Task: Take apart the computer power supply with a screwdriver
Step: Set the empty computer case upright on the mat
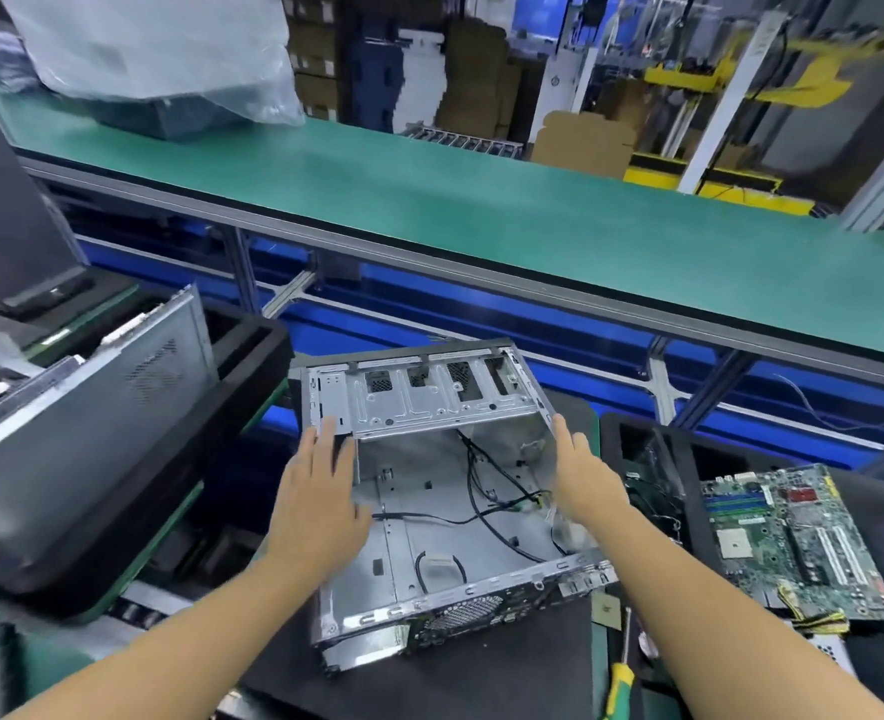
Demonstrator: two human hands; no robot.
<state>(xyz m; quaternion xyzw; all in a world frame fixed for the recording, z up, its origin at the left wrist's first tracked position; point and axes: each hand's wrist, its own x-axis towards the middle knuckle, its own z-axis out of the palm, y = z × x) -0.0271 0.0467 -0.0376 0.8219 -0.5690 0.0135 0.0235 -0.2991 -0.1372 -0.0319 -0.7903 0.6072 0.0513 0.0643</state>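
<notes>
Gutted computer case [429, 485], centre of view, no power supply visible inside. Left hand [320, 491] at its 9 o'clock and right hand [580, 475] at its 3 o'clock press flat on the walls, fingers straight. Thin sheet steel: probably light, stiff and sharp-edged, so best held by both side walls. Screwdriver [619, 688] lies at 5 o'clock.

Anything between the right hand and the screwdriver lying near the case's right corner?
Nothing visible does. The right hand rests with straight fingers on the right wall of the case; the screwdriver lies just outside the near right corner. A small square chip lies beside its shaft, not on it.
</notes>
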